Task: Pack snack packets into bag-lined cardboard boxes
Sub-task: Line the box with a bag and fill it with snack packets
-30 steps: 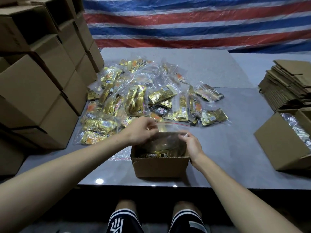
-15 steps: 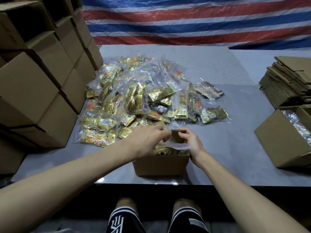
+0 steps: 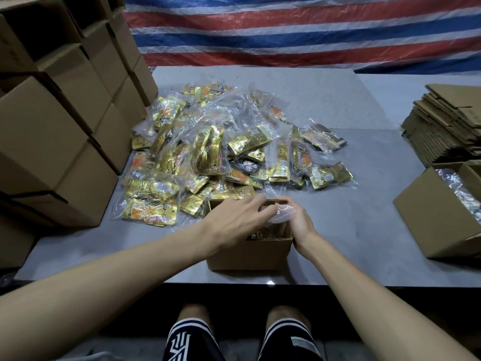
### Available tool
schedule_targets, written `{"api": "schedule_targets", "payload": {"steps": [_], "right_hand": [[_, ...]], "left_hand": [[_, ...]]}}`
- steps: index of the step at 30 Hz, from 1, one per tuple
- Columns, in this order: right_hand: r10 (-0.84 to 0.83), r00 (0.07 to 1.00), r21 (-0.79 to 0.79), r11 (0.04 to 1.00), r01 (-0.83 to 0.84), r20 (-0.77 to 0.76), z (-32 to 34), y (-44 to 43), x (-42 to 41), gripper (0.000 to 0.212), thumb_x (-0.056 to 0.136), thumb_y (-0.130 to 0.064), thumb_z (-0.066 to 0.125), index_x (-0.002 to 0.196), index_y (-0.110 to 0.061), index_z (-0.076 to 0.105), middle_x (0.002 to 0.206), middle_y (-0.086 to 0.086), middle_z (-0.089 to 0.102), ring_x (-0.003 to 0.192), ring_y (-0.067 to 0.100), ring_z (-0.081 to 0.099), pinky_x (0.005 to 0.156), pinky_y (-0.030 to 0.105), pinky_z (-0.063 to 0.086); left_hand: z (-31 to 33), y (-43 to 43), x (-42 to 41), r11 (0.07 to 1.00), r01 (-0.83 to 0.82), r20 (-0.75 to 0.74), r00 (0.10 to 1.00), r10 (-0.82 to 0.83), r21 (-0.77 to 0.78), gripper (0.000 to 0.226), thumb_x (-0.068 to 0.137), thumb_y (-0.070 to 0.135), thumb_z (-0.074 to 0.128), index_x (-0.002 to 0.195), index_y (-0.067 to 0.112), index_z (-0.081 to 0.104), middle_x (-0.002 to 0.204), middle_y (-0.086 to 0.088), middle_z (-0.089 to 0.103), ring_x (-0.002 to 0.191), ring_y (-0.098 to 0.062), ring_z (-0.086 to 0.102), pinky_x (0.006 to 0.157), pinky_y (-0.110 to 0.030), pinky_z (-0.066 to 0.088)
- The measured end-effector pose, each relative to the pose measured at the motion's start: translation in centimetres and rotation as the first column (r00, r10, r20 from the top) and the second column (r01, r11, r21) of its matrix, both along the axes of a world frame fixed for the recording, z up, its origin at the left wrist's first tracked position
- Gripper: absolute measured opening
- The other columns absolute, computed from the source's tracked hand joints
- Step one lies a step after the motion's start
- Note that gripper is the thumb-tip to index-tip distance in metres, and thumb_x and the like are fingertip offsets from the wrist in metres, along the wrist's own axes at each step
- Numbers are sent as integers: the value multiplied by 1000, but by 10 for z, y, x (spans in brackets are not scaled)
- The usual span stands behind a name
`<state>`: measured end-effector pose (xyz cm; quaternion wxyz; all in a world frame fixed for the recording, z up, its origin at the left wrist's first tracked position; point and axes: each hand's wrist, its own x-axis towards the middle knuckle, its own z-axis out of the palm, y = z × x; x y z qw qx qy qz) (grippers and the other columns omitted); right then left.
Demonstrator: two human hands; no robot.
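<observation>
Grey table (image 3: 338, 230), near edge: over a cardboard box (image 3: 250, 255) of gold snack packets (image 3: 269, 233), the right hand (image 3: 300, 222) pinches the clear liner bag (image 3: 281, 213) at its mouth (the left hand (image 3: 234, 222) reaches it, grip unclear), best gathered evenly and folded flat inside.

Looks like a small packing workshop. Tall stacks of brown boxes (image 3: 52, 126) on the left, a pile of flat boxes (image 3: 447, 121) on the right, a big heap of shiny gold snack packets (image 3: 221, 152) on a grey table (image 3: 364, 217), a striped plastic sheet (image 3: 286, 29) hung behind.
</observation>
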<state>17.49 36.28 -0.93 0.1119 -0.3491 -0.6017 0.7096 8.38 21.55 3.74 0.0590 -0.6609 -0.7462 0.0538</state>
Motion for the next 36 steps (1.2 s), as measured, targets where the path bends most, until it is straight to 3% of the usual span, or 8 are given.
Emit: {"api": "schedule_targets", "payload": {"steps": [5,8,11,15,22,29,32,36], "right_hand": [[5,1000,-78,997,-4,12,0,1,-3,17,97,-3,50,99,-8,66,104,21,71,98,34,67,93,46,52],[-6,1000,-88,996,7,13,1,0,-2,16,97,-2,50,100,-7,65,104,22,68,95,33,65,86,42,50],[-9,1000,-97,995,9,3,0,0,-2,16,96,-2,50,100,-6,65,99,19,68,92,29,64,84,38,47],[-5,1000,-84,996,5,3,-1,1,-3,16,96,-2,51,98,-6,66,98,18,68,92,30,64,86,39,48],[9,1000,-62,998,-9,-3,1,0,-2,15,96,0,51,98,-6,65,95,17,68,85,26,65,78,32,51],[-12,1000,-21,1000,13,29,1,-2,-3,16,93,1,53,91,-9,66,98,18,68,94,29,63,85,36,48],[5,996,26,1000,-7,94,-1,-3,-1,15,91,-1,55,94,-9,67,102,17,72,98,31,65,91,41,50],[28,967,142,988,-66,253,1,2,-4,14,92,-11,55,84,-17,63,87,6,67,85,22,63,75,29,50]], "left_hand": [[11,3,-11,962,50,284,959,29,-268,28,92,7,54,117,19,56,116,-1,57,104,-25,58,70,-39,45],[12,7,-13,903,-12,374,908,191,-430,20,102,25,49,110,16,64,110,-4,65,101,-26,60,80,-37,48],[12,10,-11,840,-87,555,714,428,-535,47,105,54,30,96,18,58,102,-4,62,96,-21,55,85,-31,40],[9,13,1,779,-64,674,460,578,-624,66,104,59,20,136,14,55,140,-5,53,131,-20,47,103,-24,29],[0,2,4,950,-311,484,828,283,-23,28,102,46,45,77,35,52,75,12,58,87,-20,64,61,-30,35],[-10,9,9,847,-184,629,595,499,-499,49,105,56,20,96,21,52,116,-7,58,114,-22,53,81,-23,30],[-11,12,13,814,-97,670,518,532,-572,78,95,75,24,134,15,55,137,-6,56,130,-21,49,109,-28,33],[-9,10,6,860,-43,638,652,410,-509,38,87,56,68,112,28,63,102,9,65,104,-19,60,81,-22,46]]}}
